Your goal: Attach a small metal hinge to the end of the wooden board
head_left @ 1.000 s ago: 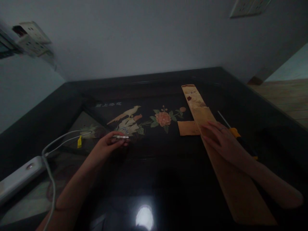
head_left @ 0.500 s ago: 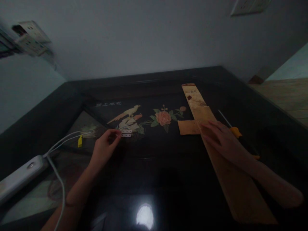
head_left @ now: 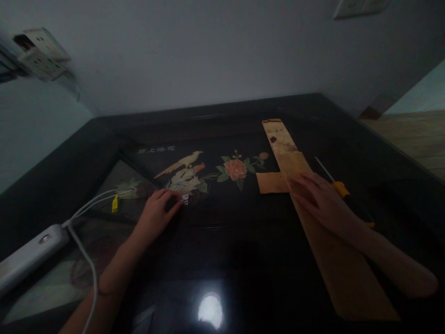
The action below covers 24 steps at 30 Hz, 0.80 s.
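Left of the middle of the table, my left hand (head_left: pixel 162 211) pinches a small silvery metal hinge (head_left: pixel 185 199) with screw holes between thumb and fingertips. Part of the hinge is hidden by the fingers. On the right, my right hand (head_left: pixel 321 202) lies on a long wooden board (head_left: pixel 342 264), its fingers stretched flat across the top. Near those fingertips a short wooden piece (head_left: pixel 273 183) sticks out from the board's left side. Beside the board, past my right hand, is a screwdriver (head_left: pixel 341 189) with an orange and black handle, partly covered by the hand and forearm.
A white power strip (head_left: pixel 33 250) with a looped cable (head_left: pixel 86 264) and a yellow tag (head_left: pixel 115 204) is at the left. The dark glossy table (head_left: pixel 222 250) has a bird and flower picture inlaid. Behind it rises a wall (head_left: pixel 208 55) with sockets (head_left: pixel 45 53).
My left hand has moved slightly to the right and now covers more of the hinge, which shows less of its length. My right hand stays on the board.
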Each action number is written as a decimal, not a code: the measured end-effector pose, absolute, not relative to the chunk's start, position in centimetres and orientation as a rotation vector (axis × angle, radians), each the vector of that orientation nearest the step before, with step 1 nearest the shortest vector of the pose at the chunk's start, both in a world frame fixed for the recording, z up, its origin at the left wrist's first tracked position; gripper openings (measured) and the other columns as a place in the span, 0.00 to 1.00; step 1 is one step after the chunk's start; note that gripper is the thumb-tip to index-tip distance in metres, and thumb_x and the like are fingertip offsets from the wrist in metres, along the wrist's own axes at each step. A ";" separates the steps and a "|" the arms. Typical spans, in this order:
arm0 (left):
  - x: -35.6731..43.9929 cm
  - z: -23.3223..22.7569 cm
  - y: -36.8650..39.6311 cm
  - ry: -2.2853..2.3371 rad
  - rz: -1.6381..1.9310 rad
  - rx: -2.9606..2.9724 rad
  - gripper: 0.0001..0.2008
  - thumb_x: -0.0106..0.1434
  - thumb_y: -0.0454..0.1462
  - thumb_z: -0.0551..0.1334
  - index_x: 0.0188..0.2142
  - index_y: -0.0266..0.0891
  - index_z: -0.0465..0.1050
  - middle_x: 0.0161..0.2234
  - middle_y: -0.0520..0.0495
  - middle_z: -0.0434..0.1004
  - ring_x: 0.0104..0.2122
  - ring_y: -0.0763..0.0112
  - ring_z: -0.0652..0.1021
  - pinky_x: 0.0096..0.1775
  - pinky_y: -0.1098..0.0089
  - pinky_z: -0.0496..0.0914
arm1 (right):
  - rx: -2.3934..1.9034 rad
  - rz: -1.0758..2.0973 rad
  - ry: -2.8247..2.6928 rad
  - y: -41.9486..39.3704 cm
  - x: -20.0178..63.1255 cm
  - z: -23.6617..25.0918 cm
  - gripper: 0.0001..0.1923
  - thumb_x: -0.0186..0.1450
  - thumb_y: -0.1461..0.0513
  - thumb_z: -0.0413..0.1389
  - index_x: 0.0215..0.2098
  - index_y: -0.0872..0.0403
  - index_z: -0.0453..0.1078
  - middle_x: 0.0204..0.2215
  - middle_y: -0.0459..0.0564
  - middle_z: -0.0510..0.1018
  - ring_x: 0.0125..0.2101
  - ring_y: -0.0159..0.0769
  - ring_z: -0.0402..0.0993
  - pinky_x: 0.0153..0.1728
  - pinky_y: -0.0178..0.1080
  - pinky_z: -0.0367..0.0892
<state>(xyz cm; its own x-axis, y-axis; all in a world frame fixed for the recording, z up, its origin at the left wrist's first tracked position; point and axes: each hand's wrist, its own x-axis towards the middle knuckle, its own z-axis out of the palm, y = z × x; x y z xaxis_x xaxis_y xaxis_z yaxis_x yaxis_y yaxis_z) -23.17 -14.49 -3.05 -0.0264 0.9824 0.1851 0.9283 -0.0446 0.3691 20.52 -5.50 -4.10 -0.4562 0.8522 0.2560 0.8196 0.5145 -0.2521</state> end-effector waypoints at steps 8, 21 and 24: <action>-24.3 -3.2 -14.6 2.017 0.574 2.041 0.22 0.59 0.55 0.58 0.40 0.40 0.71 0.41 0.43 0.73 0.44 0.58 0.73 0.49 0.59 0.67 | -1.395 0.125 -2.405 -5.5 20.6 -4.3 0.26 0.68 0.49 0.42 0.58 0.54 0.63 0.59 0.59 0.63 0.60 0.53 0.57 0.60 0.56 0.56; -23.2 -1.9 -14.8 1.949 0.559 2.076 0.15 0.62 0.48 0.57 0.32 0.40 0.73 0.34 0.45 0.77 0.35 0.62 0.76 0.40 0.65 0.67 | -1.403 0.122 -2.416 -5.5 20.5 -4.0 0.26 0.68 0.49 0.42 0.58 0.54 0.63 0.58 0.59 0.64 0.60 0.52 0.58 0.60 0.55 0.56; -23.0 -1.8 -15.0 1.968 0.616 2.048 0.13 0.62 0.46 0.58 0.31 0.40 0.73 0.33 0.46 0.77 0.35 0.62 0.76 0.40 0.66 0.67 | -1.405 0.127 -2.424 -5.5 20.5 -4.0 0.26 0.68 0.49 0.43 0.58 0.54 0.62 0.58 0.59 0.64 0.60 0.52 0.58 0.59 0.55 0.57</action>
